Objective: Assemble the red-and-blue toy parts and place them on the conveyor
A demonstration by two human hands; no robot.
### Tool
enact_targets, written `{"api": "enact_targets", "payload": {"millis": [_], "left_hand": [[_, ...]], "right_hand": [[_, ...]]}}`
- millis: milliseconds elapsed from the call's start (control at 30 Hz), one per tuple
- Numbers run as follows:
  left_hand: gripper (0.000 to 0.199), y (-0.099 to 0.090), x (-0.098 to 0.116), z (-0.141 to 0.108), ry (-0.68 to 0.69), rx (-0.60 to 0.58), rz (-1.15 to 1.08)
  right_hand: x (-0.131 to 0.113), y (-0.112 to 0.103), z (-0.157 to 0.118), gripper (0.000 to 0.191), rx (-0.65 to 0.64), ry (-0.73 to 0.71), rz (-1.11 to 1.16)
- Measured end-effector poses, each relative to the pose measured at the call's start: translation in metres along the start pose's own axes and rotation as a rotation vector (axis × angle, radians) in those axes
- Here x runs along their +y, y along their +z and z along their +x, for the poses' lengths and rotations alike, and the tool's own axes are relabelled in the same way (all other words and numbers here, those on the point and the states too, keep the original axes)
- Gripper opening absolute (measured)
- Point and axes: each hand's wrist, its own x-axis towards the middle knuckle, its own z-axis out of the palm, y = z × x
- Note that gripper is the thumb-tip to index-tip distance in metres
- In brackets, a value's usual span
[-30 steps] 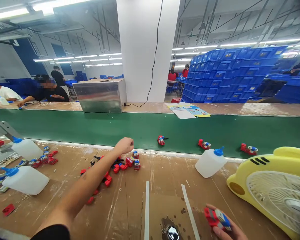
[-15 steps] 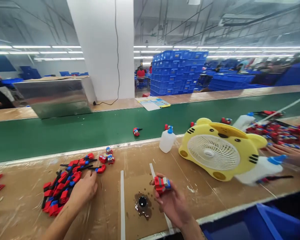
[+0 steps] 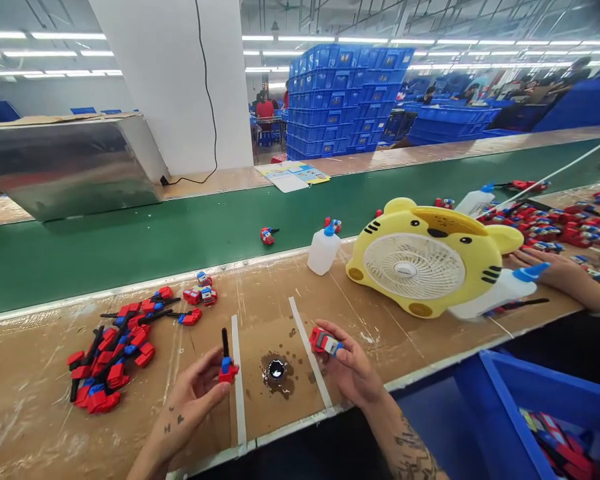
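Between the thumb and fingers of my left hand (image 3: 193, 393) is a red and blue toy part with a black rod (image 3: 226, 360), the rod pointing up. My right hand (image 3: 353, 367) grips a red, grey and white toy piece (image 3: 326, 341) with a blue end. A small round cup of dark liquid (image 3: 277, 369) sits between the hands, with wet spots around it. To the left lies a pile of red and blue parts with black rods (image 3: 113, 357). Several red and white toy pieces (image 3: 200, 293) lie just beyond that pile.
A white squeeze bottle (image 3: 324, 252) and a yellow animal-shaped fan (image 3: 425, 260) stand on the right. Behind them runs a green conveyor belt (image 3: 205, 227). Another person's hand (image 3: 555, 267) is near more toys at far right. A blue bin (image 3: 505, 393) sits below the table edge.
My left hand has come away from the pile with a black-rod part and moved right, near the cup. My right hand still holds its toy piece, now turned. The camera view has shifted.
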Motion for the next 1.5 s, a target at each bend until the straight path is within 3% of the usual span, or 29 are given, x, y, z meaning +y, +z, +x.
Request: {"api": "enact_targets", "payload": {"millis": [100,200,300,400,667,767,867,1033,1133,1267,1400,1500], "left_hand": [[0.031,0.012,0.020,0.014,0.268,-0.258,0.408],[0.042,0.021,0.035,0.026,0.578,-0.468,0.834],[0.046,0.027,0.042,0.035,0.793,-0.574,1.087],[0.040,0.030,0.043,0.039,0.854,-0.621,1.193],[0.040,0.036,0.044,0.040,0.835,-0.629,1.173],[0.045,0.033,0.043,0.040,0.758,-0.634,1.095],[0.046,0.030,0.036,0.040,0.603,-0.551,0.842],[0.033,0.043,0.017,0.038,0.310,-0.190,0.132],[0.040,0.055,0.011,0.039,0.205,-0.127,-0.082],[0.043,0.057,0.009,0.042,0.223,-0.120,-0.013],[0.040,0.054,0.008,0.042,0.261,-0.037,0.223],[0.041,0.061,0.005,0.042,0.289,0.032,0.270]], "right_hand": [[0.001,-0.010,-0.001,0.055,0.071,-0.033,-0.034],[0.003,-0.017,-0.002,0.053,0.109,-0.045,-0.046],[0.006,-0.021,-0.002,0.053,0.114,-0.049,-0.029],[0.009,-0.023,-0.001,0.052,0.106,-0.043,-0.018],[0.015,-0.026,0.002,0.055,0.109,-0.019,-0.068],[0.015,-0.022,0.002,0.058,0.090,-0.028,-0.115],[0.015,-0.013,0.000,0.064,0.036,-0.021,-0.174],[0.020,0.005,0.002,0.059,-0.102,-0.037,-0.323],[0.026,0.011,0.004,0.058,-0.147,-0.053,-0.413],[0.024,0.020,0.003,0.058,-0.126,-0.086,-0.680],[0.009,0.039,0.002,0.052,-0.155,-0.243,-1.155],[0.006,0.057,0.007,0.046,-0.195,-0.358,-1.335]]}}
